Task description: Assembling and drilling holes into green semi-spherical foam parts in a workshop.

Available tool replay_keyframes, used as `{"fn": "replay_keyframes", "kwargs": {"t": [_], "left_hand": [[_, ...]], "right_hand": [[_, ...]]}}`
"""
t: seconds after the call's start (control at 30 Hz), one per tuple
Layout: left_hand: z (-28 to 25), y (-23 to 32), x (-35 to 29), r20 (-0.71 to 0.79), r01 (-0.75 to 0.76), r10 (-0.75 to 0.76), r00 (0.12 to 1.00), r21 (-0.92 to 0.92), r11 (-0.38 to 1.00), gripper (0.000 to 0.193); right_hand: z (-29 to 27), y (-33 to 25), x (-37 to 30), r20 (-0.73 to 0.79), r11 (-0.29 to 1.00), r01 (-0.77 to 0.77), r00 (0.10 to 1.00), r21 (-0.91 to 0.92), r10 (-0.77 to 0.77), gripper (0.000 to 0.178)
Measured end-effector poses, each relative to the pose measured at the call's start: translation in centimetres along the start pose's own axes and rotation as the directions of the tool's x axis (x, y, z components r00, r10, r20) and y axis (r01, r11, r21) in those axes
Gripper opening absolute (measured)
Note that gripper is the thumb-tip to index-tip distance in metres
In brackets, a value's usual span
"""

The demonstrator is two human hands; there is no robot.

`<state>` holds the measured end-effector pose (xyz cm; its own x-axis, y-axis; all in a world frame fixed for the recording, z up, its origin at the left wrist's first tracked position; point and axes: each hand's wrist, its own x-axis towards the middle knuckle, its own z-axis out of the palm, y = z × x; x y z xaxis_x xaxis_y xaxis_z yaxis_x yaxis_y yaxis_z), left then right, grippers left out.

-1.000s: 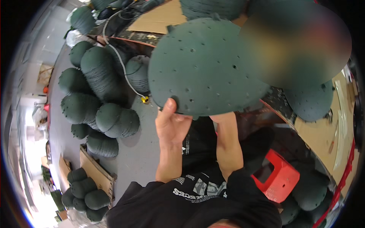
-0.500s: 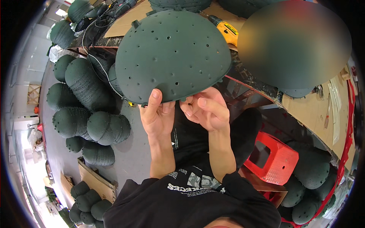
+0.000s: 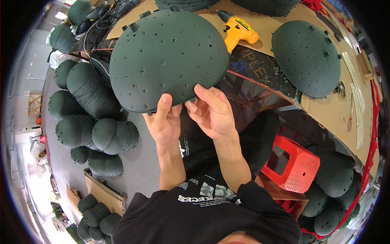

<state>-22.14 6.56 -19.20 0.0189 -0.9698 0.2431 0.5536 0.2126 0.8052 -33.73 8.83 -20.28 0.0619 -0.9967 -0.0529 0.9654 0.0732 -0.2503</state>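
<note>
Grey floor (image 3: 140,171) is below. My left hand (image 3: 162,126) and right hand (image 3: 215,112) pinch the green dome (image 3: 168,57) just ahead by its near edge, long side left to right. Past it, the bench (image 3: 280,83) has a yellow drill (image 3: 241,30).

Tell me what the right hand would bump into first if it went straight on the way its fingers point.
Most likely the dark green dome, near its lower edge. The right hand looks very close, perhaps even touching; depth is hard to judge.
</note>
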Motion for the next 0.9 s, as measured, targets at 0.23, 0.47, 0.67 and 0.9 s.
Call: {"fn": "replay_keyframes", "kwargs": {"t": [0.23,0.47,0.67,0.9], "left_hand": [[-0.7,-0.5,0.2,0.046,-0.012,0.012,0.999,0.003,1.000,0.030],[-0.9,-1.0,0.4,0.019,-0.015,0.015,1.000,0.002,1.000,0.034],[-1.6,-1.5,0.4,0.046,0.007,-0.007,0.999,0.005,1.000,0.035],[-1.3,-1.3,0.3,0.007,-0.001,0.001,1.000,0.018,1.000,0.031]], "right_hand": [[0.2,-0.7,0.3,0.071,0.996,-0.088,0.994,0.026,0.086,0.018],[-1.1,0.1,1.1,0.169,0.992,-0.093,0.983,0.089,0.077,0.021],[-1.9,0.1,1.9,0.226,0.964,-0.155,0.968,0.215,0.106,0.021],[-3.4,0.5,3.5,0.278,0.965,-0.187,0.952,0.183,0.132,0.022]]}}
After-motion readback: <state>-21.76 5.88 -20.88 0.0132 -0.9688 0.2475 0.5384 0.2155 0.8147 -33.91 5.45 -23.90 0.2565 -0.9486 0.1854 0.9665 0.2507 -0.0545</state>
